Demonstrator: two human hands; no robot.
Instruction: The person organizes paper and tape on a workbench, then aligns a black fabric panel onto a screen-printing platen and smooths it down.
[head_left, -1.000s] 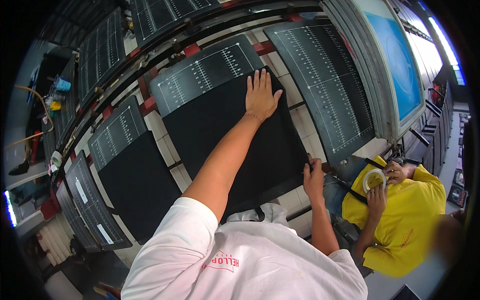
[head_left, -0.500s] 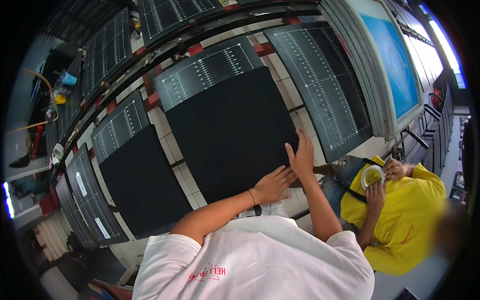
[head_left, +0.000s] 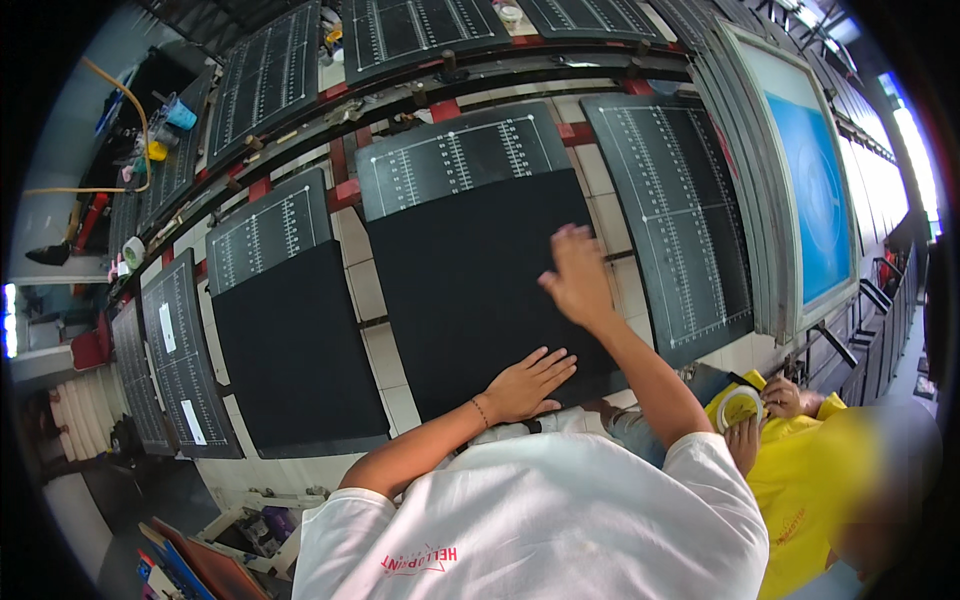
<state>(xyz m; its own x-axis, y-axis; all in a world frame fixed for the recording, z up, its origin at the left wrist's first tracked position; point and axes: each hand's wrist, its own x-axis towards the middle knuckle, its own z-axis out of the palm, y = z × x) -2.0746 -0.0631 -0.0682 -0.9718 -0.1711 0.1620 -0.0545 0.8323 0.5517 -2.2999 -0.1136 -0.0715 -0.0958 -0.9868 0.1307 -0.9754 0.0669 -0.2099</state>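
Black fabric (head_left: 470, 290) lies smooth over the near part of a dark printing board (head_left: 460, 150), whose far end shows white ruler marks. My left hand (head_left: 527, 387) rests flat on the fabric near its front edge, palm down, fingers stretched out. Farther away, my right hand (head_left: 580, 278) is over the fabric's right side, open, its fingertips smeared by motion; whether it touches the cloth I cannot tell. Neither hand holds anything. To the left, a second black fabric piece (head_left: 295, 350) covers most of another marked board (head_left: 268, 228).
A bare marked board (head_left: 680, 220) stands to the right, beside leaning frames with a blue screen (head_left: 805, 190). At lower right, a person in a yellow shirt (head_left: 790, 500) holds a roll of tape (head_left: 741, 409). Beyond a dark rail (head_left: 400, 100) are more boards.
My hands have moved apart: the right one went farther up the fabric's right side, and the left now lies flat near the front. The whole view has shifted.
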